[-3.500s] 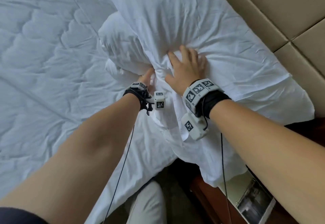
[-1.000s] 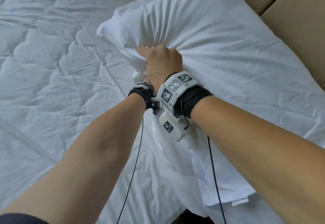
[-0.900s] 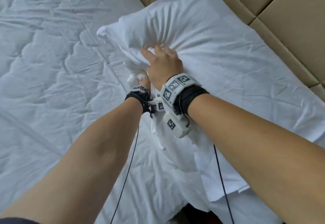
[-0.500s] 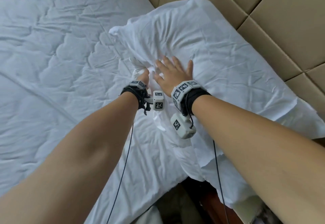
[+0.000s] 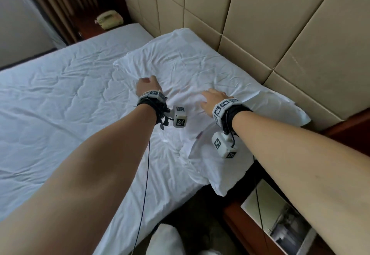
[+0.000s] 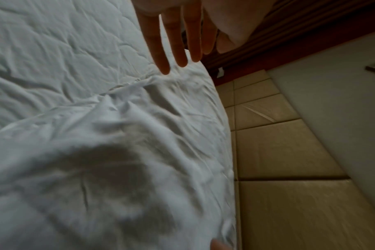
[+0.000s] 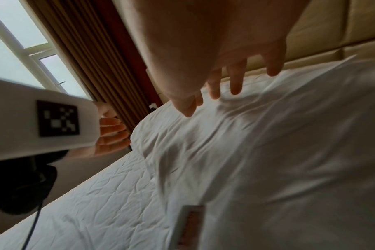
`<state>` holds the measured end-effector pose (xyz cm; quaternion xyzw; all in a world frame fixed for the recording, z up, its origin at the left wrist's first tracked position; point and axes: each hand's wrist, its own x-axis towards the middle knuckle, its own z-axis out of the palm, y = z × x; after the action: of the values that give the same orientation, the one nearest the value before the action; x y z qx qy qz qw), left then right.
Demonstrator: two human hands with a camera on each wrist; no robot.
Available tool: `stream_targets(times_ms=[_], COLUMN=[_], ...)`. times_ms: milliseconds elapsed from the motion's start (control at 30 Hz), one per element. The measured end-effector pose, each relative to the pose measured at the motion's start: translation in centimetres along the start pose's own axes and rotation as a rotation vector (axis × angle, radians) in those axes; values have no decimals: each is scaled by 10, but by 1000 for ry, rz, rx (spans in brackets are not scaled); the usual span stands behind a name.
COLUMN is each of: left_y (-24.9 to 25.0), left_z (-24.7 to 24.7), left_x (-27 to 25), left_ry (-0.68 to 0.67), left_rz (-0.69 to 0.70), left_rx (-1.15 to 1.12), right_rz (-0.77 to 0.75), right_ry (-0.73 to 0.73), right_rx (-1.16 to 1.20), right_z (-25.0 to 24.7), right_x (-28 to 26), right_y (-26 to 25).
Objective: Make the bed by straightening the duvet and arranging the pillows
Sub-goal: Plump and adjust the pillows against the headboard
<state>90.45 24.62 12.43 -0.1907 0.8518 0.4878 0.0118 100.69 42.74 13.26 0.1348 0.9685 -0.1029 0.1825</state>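
The pillow [image 5: 192, 78] lies flat at the head of the bed, its long side just beside the padded headboard [image 5: 270, 34], its near end hanging a little past the mattress edge above the wooden nightstand [image 5: 280, 224]. Its case is creased, and a loose flap of white fabric is bunched at the near end under the right wrist. The quilted duvet [image 5: 50, 114] spreads to the left, wrinkled but roughly flat.

Both hands are over the pillow and neither holds anything. The left hand [image 5: 148, 85] has its fingers [image 6: 178, 42] straight and together, above the seam where pillow and duvet meet; whether the tips touch the cloth cannot be told. The right hand [image 5: 213, 99] is spread with relaxed fingers [image 7: 235, 81] just above or lightly on the pillow's top face; the blur leaves contact uncertain.

Judging from this, the step in hand is the pillow arranging: the pillow seems placed, and the hands are flattening it or letting it go. The next move probably calls for open palms sweeping outward from the middle toward the corners to press out the creases, then tucking the bunched flap at the near end and nudging the pillow inward so it no longer overhangs the edge. After that the duvet's wrinkles want pulling taut toward the head. A beige telephone [image 5: 109, 19] sits beyond the far side of the bed.
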Motion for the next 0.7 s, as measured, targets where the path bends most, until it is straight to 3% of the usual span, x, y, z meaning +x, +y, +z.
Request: stream_targets(times_ms=[100, 234, 334, 501, 634, 701], left_y=[28, 58, 78, 96, 89, 73], left_z=[12, 37, 61, 106, 140, 160], left_x=[-32, -44, -37, -2, 7, 12], left_ry=[54, -101, -295, -464, -613, -675], left_rz=[72, 163, 237, 310, 287, 291], left_rx=[-76, -47, 143, 519, 842, 873], right_rz=[35, 103, 193, 317, 429, 469], right_ry=[14, 12, 46, 91, -44, -132], right_rx=[60, 129, 201, 414, 479, 506], right_z=[-7, -11, -13, -12, -7, 3], right_x=[-19, -27, -19, 15, 41, 51], right_y=[46, 90, 118, 153, 166, 171])
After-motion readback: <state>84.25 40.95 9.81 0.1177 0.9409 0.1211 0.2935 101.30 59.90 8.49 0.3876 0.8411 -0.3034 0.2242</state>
